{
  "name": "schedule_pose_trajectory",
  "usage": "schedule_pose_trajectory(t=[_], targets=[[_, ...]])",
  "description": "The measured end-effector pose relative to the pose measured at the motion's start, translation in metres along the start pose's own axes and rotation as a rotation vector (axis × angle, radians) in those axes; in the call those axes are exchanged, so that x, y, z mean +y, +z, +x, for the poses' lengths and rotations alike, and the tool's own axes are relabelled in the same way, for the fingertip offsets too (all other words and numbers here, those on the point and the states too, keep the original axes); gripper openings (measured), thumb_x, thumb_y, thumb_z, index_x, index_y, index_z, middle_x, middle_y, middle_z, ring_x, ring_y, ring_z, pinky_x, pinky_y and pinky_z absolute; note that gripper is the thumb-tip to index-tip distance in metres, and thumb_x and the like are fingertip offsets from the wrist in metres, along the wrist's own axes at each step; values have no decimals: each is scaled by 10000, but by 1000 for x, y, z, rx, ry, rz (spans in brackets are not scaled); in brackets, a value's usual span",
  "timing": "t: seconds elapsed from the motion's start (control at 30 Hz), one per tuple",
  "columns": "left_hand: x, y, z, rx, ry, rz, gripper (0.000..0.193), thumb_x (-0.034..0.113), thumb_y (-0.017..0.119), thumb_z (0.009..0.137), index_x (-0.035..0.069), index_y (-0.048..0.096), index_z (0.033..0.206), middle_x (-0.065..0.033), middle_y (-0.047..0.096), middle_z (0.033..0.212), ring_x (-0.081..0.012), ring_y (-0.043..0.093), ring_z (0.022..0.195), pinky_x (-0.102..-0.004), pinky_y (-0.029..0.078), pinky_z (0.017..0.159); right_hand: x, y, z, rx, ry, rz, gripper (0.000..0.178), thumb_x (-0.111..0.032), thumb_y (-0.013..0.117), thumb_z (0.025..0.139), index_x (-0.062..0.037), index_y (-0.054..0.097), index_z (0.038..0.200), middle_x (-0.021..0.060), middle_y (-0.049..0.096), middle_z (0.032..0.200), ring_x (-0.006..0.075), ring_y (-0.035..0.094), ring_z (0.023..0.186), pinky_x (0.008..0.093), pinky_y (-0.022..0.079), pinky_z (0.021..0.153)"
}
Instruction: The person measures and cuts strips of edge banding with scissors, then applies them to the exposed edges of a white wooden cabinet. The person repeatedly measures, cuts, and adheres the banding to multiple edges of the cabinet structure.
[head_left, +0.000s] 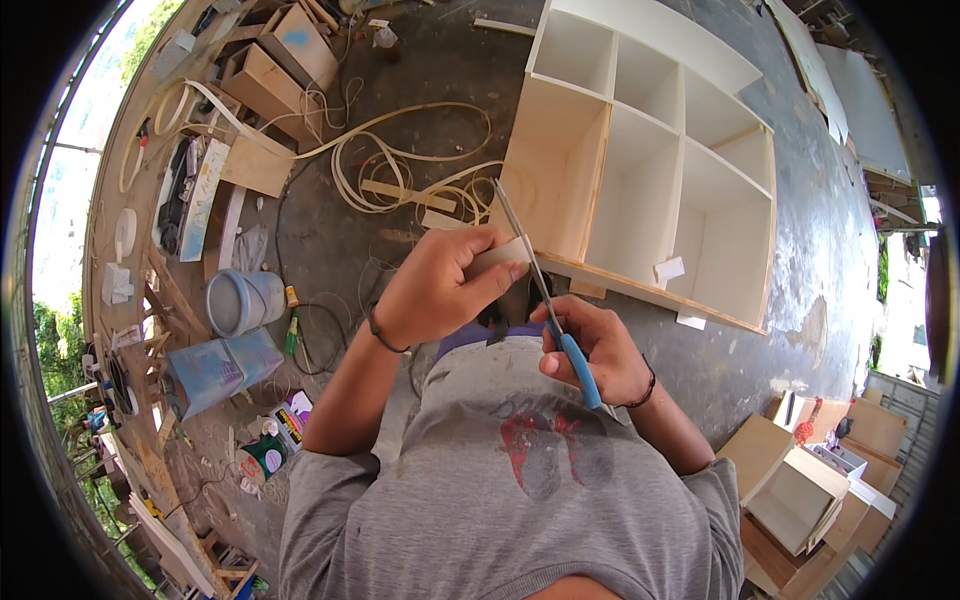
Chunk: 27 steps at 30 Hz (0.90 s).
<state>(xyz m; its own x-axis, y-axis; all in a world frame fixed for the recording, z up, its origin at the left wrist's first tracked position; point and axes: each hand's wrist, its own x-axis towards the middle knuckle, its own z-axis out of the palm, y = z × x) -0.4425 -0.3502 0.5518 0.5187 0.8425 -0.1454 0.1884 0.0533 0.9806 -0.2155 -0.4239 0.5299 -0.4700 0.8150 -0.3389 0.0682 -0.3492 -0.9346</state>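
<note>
My left hand (430,285) pinches a pale, flat strip of edging (497,256) between thumb and fingers. In my right hand (608,352) is a file (580,370), or a tool much like one, with a blue handle and a long, narrow metal blade. The fingers close around it near the base of the blade. Its blade slants up past the left fingertips, close to or touching the strip's right end; which of the two I cannot tell. Just beyond both hands lies a white and plywood cabinet (648,120) with several open compartments.
Loose coils of pale edging (345,165) lie on the floor left of the cabinet. Further left stand a grey-blue bucket (240,303), a blue-stained container (225,368) and wooden boxes (300,45). A green tin (262,458) sits lower left; cabinet parts (795,500) are stacked lower right.
</note>
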Motion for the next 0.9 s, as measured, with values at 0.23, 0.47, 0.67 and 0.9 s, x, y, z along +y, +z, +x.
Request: schedule_pose_trajectory(t=[0.23, 0.47, 0.67, 0.9], targets=[[2, -1, -2, 14, -7, 9, 81, 67, 612, 909, -10, 637, 922, 87, 488, 662, 13, 381, 618, -186, 308, 524, 2, 7, 5, 72, -101, -33, 478, -278, 794, 792, 29, 577, 1086, -19, 520, 697, 42, 475, 629, 212, 406, 580], [8, -6, -5, -10, -24, 8, 89, 71, 610, 907, -13, 637, 921, 79, 491, 657, 11, 389, 616, -188, 310, 518, -5, 9, 6, 62, -87, -74, 482, -296, 794, 785, 28, 585, 1075, -24, 511, 652, 48, 472, 604, 221, 398, 561], [7, -8, -7, -19, -3, -17, 98, 76, 614, 906, -16, 639, 927, 72, 509, 666, 13, 399, 628, -187, 313, 517, -4, 16, 5, 89, -83, -43, 478, -283, 793, 785, 35, 588, 1078, -28, 504, 625, 45, 467, 584, 219, 395, 553], [8, -9, -10, -23, -5, -56, 88, 54, 595, 915, -20, 637, 933, 71, 512, 672, 13, 394, 621, -183, 306, 514, -10, 18, 4, 90, -100, -103, 482, -270, 796, 778, 43, 591, 1082, -19, 505, 624, 49, 477, 586, 219, 396, 551]])
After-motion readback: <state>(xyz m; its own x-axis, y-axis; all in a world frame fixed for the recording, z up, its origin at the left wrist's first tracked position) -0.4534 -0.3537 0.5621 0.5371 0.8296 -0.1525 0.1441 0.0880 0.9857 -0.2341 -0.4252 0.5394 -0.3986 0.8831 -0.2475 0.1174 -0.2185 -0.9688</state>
